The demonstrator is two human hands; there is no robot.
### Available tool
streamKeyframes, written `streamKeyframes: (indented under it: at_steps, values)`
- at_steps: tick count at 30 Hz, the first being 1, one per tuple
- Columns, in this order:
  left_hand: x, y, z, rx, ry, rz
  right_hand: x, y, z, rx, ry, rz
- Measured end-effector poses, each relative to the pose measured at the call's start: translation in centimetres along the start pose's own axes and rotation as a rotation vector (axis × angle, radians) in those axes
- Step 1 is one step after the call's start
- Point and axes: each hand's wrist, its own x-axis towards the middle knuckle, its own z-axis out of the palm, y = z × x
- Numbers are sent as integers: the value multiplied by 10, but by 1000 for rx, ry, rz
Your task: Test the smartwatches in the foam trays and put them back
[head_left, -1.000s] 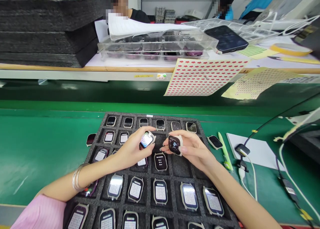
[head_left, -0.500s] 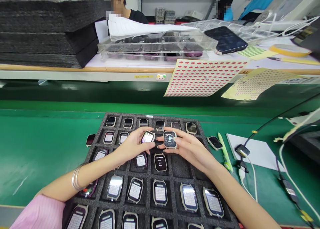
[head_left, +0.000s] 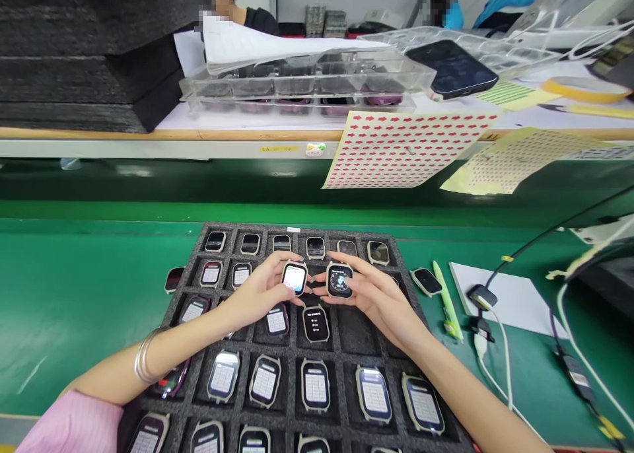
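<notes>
My left hand holds a smartwatch with a bright white screen, its thumb on the lower left of the face. Close beside it, my right hand grips a second smartwatch that shows a dark dial, the thumb resting on the right side of the screen. Both watches are above a black foam tray, whose compartments hold several more strapless watches. Below the hands, one watch in the tray displays a short list on black; many others show white grids.
Right of the tray lie a loose watch, a green pen, white paper and cables with a black connector. The shelf above bears stacked black foam, clear plastic trays and a phone. Sticker sheets hang from its edge.
The left watch's screen has changed from a colourful picture to mostly white, and that watch is held more upright. Both hands stay close together over the tray; the view has shifted slightly.
</notes>
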Motion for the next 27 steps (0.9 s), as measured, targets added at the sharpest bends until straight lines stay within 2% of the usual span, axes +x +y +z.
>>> streamKeyframes:
  at_steps: [13,20,23,27]
  values:
    - [-2,-5,0,65,-56,58,0,5,-2,-168,10,-79]
    - [-1,-4,0,41,-68,78,-7,1,-2,-288,-113,-86]
    - [-1,-1,2,7,-83,65,-7,-4,-16,-523,-97,-94]
    - [1,0,6,-7,-75,62,-2,-10,-42,-1093,-7,-258]
